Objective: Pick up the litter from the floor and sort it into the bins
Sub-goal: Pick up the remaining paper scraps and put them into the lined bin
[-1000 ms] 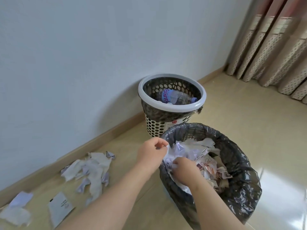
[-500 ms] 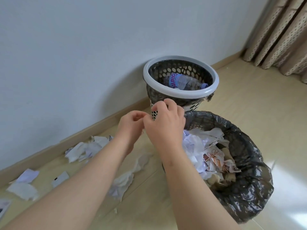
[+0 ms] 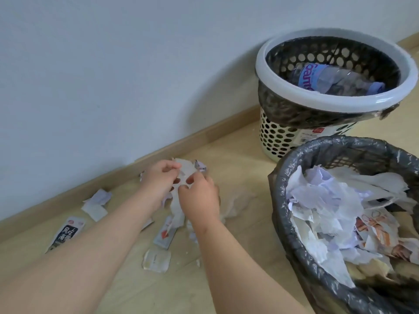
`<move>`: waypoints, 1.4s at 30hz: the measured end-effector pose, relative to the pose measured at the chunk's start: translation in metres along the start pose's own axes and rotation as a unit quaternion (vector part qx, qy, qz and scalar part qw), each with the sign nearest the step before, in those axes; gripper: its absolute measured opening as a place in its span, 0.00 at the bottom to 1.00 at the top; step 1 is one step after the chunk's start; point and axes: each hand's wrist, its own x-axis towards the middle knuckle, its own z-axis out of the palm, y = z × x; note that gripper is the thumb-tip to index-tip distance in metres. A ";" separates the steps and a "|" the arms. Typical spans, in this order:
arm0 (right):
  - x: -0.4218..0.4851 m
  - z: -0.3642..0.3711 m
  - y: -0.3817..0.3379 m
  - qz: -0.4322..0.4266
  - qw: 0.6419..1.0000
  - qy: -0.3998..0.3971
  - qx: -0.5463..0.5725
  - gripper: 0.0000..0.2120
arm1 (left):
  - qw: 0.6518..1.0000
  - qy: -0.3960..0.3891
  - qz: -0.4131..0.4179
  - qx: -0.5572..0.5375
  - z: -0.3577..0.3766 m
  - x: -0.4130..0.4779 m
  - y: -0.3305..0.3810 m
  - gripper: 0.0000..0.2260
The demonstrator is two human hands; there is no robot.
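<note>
Head view: at mid-frame, the left hand (image 3: 162,177) and right hand (image 3: 200,197) pinch torn paper (image 3: 187,169) with curled fingers, low over the floor (image 3: 238,159). This looks like the gathering step. Next, the bundle needs lifting into the paper-filled bin (image 3: 292,155) at lower right.

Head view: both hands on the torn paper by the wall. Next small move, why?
Probably lift the torn paper and carry it to the nearer bin: left hand and right hand both pinch it, that bin already holds paper scraps, the white-rimmed bin holds a plastic bottle.
</note>
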 end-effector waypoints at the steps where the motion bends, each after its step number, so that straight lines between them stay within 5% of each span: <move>1: 0.000 0.011 0.001 0.006 1.000 -0.019 -0.001 0.14 | 1.000 0.002 -0.007 0.015 -0.007 -0.001 -0.010 0.10; 4: -0.001 0.042 0.007 0.030 0.998 -0.047 -0.028 0.14 | 0.988 -0.012 0.005 0.151 -0.030 -0.008 -0.044 0.08; 7: -0.001 0.065 0.012 0.026 0.992 -0.072 -0.097 0.14 | 0.936 -0.073 0.072 0.337 -0.063 -0.013 -0.080 0.09; 11: 0.006 0.073 0.012 -0.057 0.975 -0.073 -0.203 0.14 | 0.876 -0.140 0.096 0.451 -0.095 -0.002 -0.105 0.12; 19: -0.016 0.084 0.037 -0.092 0.920 -0.112 -0.364 0.19 | 0.848 -0.143 0.133 0.493 -0.100 0.001 -0.157 0.20; 22: -0.031 0.098 0.054 -0.118 0.873 -0.158 -0.446 0.22 | 0.866 -0.214 0.034 0.451 -0.109 0.002 -0.167 0.26; 27: -0.038 0.130 0.052 -0.136 0.837 -0.212 -0.486 0.17 | 0.832 -0.290 0.022 0.472 -0.140 -0.002 -0.178 0.33; 31: -0.030 0.157 0.047 -0.181 0.807 -0.218 -0.519 0.17 | 0.773 -0.254 0.132 0.567 -0.152 -0.014 -0.205 0.23; 36: -0.034 0.173 0.055 -0.139 0.840 -0.208 -0.481 0.15 | 0.863 -0.237 0.078 0.440 -0.151 -0.012 -0.221 0.14; 42: -0.030 0.154 0.062 -0.075 0.886 -0.235 -0.392 0.09 | 0.927 -0.196 0.011 0.320 -0.145 -0.002 -0.220 0.09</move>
